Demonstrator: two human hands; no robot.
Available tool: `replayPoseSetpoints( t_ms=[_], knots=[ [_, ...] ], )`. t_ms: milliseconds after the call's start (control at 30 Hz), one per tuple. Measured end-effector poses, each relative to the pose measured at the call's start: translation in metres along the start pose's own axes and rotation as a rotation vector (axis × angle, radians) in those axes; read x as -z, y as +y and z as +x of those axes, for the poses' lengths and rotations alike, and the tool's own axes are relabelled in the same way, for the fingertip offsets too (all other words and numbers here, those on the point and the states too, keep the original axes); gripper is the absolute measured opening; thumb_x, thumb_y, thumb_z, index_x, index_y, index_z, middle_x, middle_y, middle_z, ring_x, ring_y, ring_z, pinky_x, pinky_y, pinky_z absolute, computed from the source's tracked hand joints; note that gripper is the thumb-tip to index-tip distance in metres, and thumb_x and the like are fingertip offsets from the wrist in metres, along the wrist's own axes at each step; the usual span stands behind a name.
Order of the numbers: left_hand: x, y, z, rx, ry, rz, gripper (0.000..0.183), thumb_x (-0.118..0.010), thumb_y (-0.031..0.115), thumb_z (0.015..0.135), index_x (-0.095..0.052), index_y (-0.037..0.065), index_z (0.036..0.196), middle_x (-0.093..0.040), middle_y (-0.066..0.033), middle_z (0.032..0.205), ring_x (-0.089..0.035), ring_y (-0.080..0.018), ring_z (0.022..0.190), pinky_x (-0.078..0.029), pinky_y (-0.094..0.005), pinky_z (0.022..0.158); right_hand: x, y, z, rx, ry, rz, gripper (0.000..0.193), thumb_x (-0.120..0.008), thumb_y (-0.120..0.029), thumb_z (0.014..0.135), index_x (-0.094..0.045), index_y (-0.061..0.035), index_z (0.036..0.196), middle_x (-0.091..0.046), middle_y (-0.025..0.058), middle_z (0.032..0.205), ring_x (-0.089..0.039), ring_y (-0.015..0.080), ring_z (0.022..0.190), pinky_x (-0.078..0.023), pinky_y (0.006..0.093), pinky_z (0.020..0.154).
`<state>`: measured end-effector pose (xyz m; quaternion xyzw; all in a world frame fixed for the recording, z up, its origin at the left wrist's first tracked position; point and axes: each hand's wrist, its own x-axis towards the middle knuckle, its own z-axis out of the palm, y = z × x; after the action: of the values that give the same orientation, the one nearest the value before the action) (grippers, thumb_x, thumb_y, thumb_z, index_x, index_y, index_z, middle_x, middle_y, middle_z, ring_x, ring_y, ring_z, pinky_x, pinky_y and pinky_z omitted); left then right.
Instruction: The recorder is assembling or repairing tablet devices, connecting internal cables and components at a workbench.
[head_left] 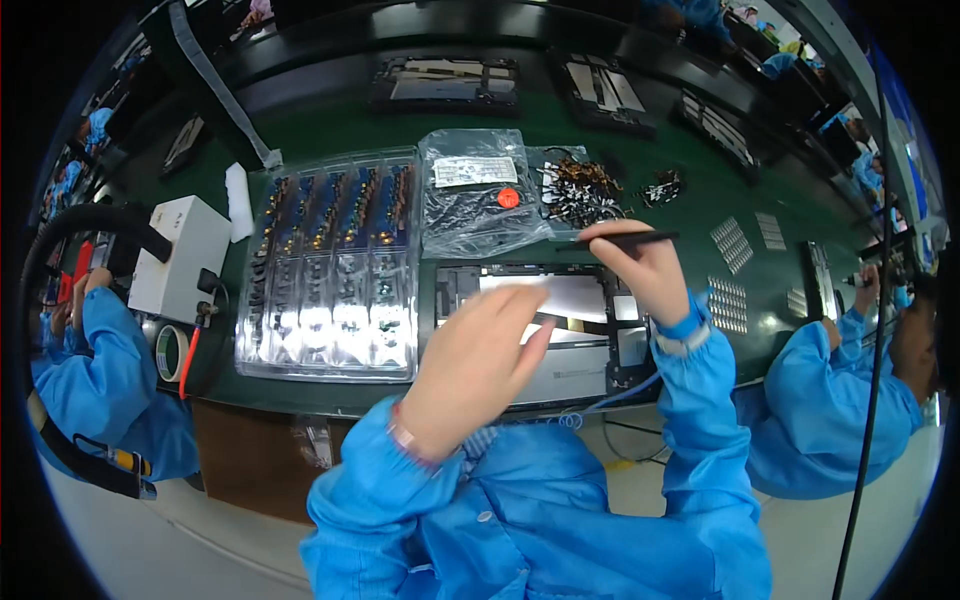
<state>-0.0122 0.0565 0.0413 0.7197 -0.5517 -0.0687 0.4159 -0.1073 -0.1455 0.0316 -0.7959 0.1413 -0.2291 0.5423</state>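
Note:
An opened tablet-like device [565, 372], with silver battery plates in a dark frame, lies at the table's near edge. Over its left part is my left hand [470, 365], slightly blurred, thumb apart from the fingers and nothing visible in it. My right hand [650, 275] is raised above the device's upper right side. It pinches a slim black tool [640, 239], apparently tweezers, whose thin tip points left. Beyond that tip lie a clear plastic bag [470, 215] with an orange round sticker and a pile of small cable-like parts [582, 192].
Clear trays of circuit boards [330, 265] stand left, beside a white box [180, 255] and a tape roll [172, 353]. Sheets of small pieces [727, 304] lie right. More opened devices [445, 82] line the back. Co-workers in blue sit at both sides.

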Motion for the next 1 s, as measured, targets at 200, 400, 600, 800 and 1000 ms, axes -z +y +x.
replayPoseSetpoints(
  t_ms=[200,400,600,800,1000],
  knots=[
    [-0.049,-0.043,0.041,-0.020,0.060,0.382,0.019,-0.060,0.010,0.075,-0.058,0.004,0.092,-0.058,-0.0096,0.092,-0.056,-0.0274,0.084,-0.045,-0.0376,0.074,-0.005,0.036,0.003,-0.135,-0.086,0.001,0.014,-0.060,-0.003,0.080,-0.064,0.0014,0.093,-0.063,0.0064,0.091,-0.056,0.0108,0.080,-0.045,0.0221,0.070],
    [-0.050,-0.046,0.045,0.003,0.028,0.329,0.021,-0.063,0.011,0.072,-0.059,0.005,0.092,-0.058,-0.0070,0.093,-0.055,-0.0260,0.087,-0.045,-0.0359,0.075,0.003,0.030,0.005,0.008,-0.138,-0.168,0.016,-0.062,-0.004,0.076,-0.065,-0.0002,0.092,-0.064,0.0115,0.083,-0.061,0.0184,0.075,-0.048,0.0266,0.066],
    [-0.048,-0.044,0.041,-0.027,-0.058,0.369,0.034,-0.066,0.012,0.070,-0.059,0.007,0.103,-0.056,-0.0072,0.100,-0.052,-0.0266,0.093,-0.045,-0.0360,0.079,0.001,0.039,0.004,0.289,-0.190,-0.317,0.017,-0.066,-0.003,0.073,-0.063,-0.0002,0.090,-0.064,0.0118,0.088,-0.062,0.0281,0.079,-0.049,0.0326,0.070],
    [-0.052,-0.038,0.036,-0.039,-0.099,0.479,0.039,-0.066,0.013,0.071,-0.059,0.006,0.109,-0.054,-0.0086,0.108,-0.050,-0.0276,0.099,-0.044,-0.0359,0.083,0.008,0.036,0.001,0.161,-0.141,-0.229,0.019,-0.066,0.000,0.072,-0.064,0.0003,0.092,-0.064,0.0121,0.089,-0.062,0.0259,0.079,-0.050,0.0325,0.069],
    [-0.051,-0.043,0.035,-0.021,-0.069,0.415,0.032,-0.061,0.017,0.076,-0.060,0.003,0.104,-0.057,-0.0097,0.109,-0.052,-0.0261,0.101,-0.044,-0.0402,0.086,0.007,0.036,0.002,0.146,-0.168,-0.213,0.020,-0.067,-0.001,0.072,-0.065,-0.0003,0.092,-0.065,0.0117,0.088,-0.062,0.0252,0.080,-0.050,0.0317,0.070]
  ],
)
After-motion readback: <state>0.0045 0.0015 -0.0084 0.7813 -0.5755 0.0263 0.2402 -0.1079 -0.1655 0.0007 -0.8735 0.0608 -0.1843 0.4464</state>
